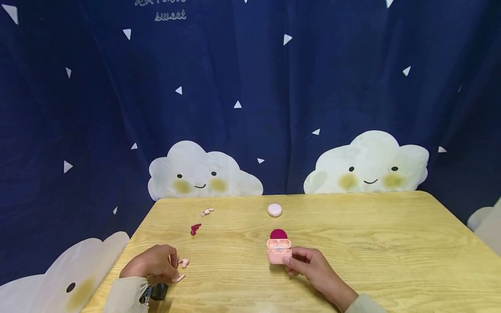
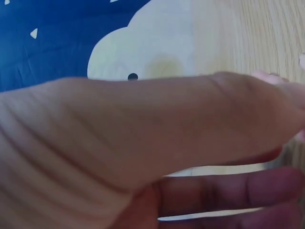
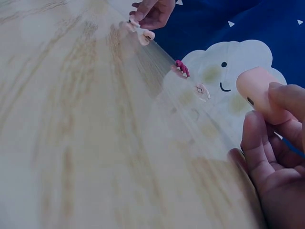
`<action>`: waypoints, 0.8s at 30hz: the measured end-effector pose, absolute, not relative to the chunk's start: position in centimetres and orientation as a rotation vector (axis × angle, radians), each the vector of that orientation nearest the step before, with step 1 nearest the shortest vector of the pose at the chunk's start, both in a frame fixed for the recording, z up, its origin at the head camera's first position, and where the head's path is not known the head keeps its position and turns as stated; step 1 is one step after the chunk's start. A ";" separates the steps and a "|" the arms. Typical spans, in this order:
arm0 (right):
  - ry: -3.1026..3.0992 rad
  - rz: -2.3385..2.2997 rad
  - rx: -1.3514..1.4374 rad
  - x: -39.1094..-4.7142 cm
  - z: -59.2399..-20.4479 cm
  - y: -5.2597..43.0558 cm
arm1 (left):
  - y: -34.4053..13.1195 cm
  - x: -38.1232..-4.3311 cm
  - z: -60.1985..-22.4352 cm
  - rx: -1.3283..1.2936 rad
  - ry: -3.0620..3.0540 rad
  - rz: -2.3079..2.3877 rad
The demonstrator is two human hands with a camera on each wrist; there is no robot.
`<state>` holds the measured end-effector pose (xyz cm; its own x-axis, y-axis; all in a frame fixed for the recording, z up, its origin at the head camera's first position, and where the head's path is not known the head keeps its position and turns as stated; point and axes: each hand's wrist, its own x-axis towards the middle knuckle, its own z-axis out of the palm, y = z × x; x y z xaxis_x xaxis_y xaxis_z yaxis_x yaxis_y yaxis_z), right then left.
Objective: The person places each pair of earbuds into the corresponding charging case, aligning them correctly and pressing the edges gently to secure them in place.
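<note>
Holding lid-open pink earbud case (image 1: 276,258) over counter (image 1: 372,234) in head view: right hand (image 1: 313,270), grip pinched on case's lower right corner. Left of case: left hand (image 1: 155,261), grip pinching pink earbud (image 1: 180,278); second earbud (image 1: 184,263) likewise left. Left wrist view: hand hides most of pinch. Right wrist view: right thumb, fingers (image 3: 257,143) closed round case.

I have a broad lane across the table (image 1: 231,256) between the pink earbud (image 1: 179,278) at the left hand (image 1: 154,263) and the pink case (image 1: 279,257) in the right hand (image 1: 315,269), plus room right of that hand. Beyond the case, the dark red case (image 1: 278,234) and pale round case (image 1: 275,210) block me; red earbuds (image 1: 195,229) obstruct farther left. The left wrist view is mostly hand, so I can't quite judge clearance under its fingers.
</note>
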<state>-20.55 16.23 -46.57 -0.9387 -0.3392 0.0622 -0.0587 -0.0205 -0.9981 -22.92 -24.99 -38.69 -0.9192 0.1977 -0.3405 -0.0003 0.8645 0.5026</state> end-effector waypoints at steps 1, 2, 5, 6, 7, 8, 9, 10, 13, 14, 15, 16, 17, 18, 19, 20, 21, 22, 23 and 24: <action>2.047 -2.072 -0.433 -20.6 -46.6 16.2 | -24.9 -22.9 -38.7 0.152 2.652 0.718; 2.048 -2.074 -0.440 -20.6 -46.6 16.2 | -24.9 -22.9 -38.7 0.152 2.651 0.724; 2.043 -2.073 -0.432 -20.6 -46.6 16.2 | -24.7 -22.8 -38.8 0.130 2.642 0.735; 2.044 -2.071 -0.427 -20.6 -46.7 16.3 | -24.6 -22.7 -38.9 0.116 2.640 0.737; 2.043 -2.067 -0.417 -20.6 -46.7 16.3 | -24.5 -22.7 -38.9 0.103 2.637 0.736; 2.042 -2.065 -0.411 -20.6 -46.8 16.3 | -24.5 -22.6 -39.0 0.088 2.631 0.736; 2.044 -2.065 -0.415 -20.6 -46.8 16.3 | -24.4 -22.6 -39.0 0.082 2.631 0.728; 2.046 -2.066 -0.412 -20.6 -46.9 16.3 | -24.3 -22.6 -39.0 0.089 2.641 0.712; 2.055 -2.068 -0.416 -20.7 -47.0 16.3 | -24.0 -22.7 -39.2 0.120 2.674 0.662; 2.056 -2.067 -0.418 -20.7 -47.0 16.3 | -24.0 -22.7 -39.3 0.129 2.680 0.643; 2.055 -2.067 -0.418 -20.7 -47.1 16.3 | -23.9 -22.7 -39.3 0.141 2.685 0.627; 2.054 -2.063 -0.409 -20.7 -47.1 16.3 | -23.9 -22.7 -39.4 0.147 2.687 0.614; 2.053 -2.059 -0.408 -20.7 -47.2 16.3 | -23.8 -22.7 -39.5 0.151 2.689 0.603; 2.052 -2.056 -0.407 -20.7 -47.2 16.3 | -23.8 -22.7 -39.5 0.150 2.689 0.595; 2.052 -2.054 -0.407 -20.7 -47.2 16.3 | -23.8 -22.7 -39.5 0.155 2.691 0.590; 2.053 -2.052 -0.407 -20.7 -47.2 16.3 | -23.9 -22.7 -39.5 0.161 2.695 0.588; 2.056 -2.053 -0.406 -20.7 -47.1 16.3 | -23.9 -22.7 -39.5 0.164 2.701 0.591; 2.060 -2.053 -0.407 -20.7 -47.1 16.3 | -23.9 -22.7 -39.5 0.169 2.708 0.592; 2.061 -2.055 -0.404 -20.8 -47.1 16.3 | -23.9 -22.7 -39.5 0.175 2.714 0.591; 2.061 -2.056 -0.400 -20.8 -47.1 16.4 | -23.9 -22.7 -39.4 0.185 2.715 0.596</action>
<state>-20.76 16.35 -47.07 -0.9429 -0.3297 0.0474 -0.0482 -0.0058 -0.9988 -22.73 -23.95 -39.43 -0.9289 0.1997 -0.3118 0.0507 0.9028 0.4271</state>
